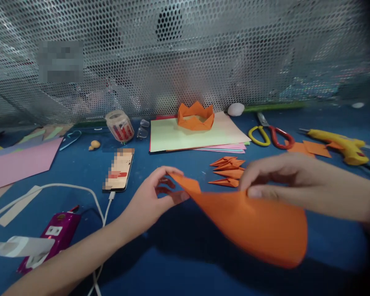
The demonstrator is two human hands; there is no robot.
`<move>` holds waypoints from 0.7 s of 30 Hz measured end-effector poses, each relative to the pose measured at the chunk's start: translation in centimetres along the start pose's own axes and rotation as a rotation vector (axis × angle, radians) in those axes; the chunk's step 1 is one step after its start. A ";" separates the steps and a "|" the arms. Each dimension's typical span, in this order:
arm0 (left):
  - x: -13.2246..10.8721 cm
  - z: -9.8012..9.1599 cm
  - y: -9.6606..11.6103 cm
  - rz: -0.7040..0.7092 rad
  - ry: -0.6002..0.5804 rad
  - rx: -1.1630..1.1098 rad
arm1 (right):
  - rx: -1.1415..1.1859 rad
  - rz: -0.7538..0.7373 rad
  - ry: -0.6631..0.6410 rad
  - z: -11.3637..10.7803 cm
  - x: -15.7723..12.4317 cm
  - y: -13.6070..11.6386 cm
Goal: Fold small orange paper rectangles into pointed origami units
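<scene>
An orange sheet of paper is held above the blue table, curving and partly blurred, with its near right part hanging down. My left hand pinches its left corner between fingers and thumb. Along the sheet's top edge, my right hand grips it with thumb and fingertips. Just behind the sheet lie several folded pointed orange paper pieces, partly covered by my right hand. Farther back, an orange paper crown-shaped ring sits on a stack of coloured paper.
Scissors, a yellow glue gun and small orange squares lie at right. A jar, eyeglasses, a phone on a white cable and a purple power strip are at left. Perforated metal mesh stands behind.
</scene>
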State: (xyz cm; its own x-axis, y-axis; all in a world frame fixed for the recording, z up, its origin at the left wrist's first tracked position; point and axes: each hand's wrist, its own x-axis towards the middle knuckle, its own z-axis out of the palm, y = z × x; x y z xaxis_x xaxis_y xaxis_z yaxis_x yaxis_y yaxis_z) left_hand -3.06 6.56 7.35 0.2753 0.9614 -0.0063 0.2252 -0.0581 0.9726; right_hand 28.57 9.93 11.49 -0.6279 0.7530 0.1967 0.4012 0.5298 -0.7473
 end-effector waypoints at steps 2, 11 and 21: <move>0.1 0.2 0.3 0.040 -0.016 -0.045 | 0.155 -0.011 -0.194 0.6 -0.5 -0.1; 0.0 1.0 1.0 0.124 -0.126 -0.211 | 0.410 0.126 -0.317 4.7 1.1 3.1; 0.2 0.9 0.5 0.034 -0.087 -0.164 | 0.467 0.220 -0.424 7.5 0.8 3.2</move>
State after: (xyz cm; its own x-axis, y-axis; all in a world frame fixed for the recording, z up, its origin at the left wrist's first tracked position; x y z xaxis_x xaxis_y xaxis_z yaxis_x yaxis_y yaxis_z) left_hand -2.04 6.53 7.61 0.3612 0.9324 0.0144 0.0613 -0.0391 0.9974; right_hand 24.32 9.29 4.50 -0.8106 0.5551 -0.1867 0.2787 0.0853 -0.9566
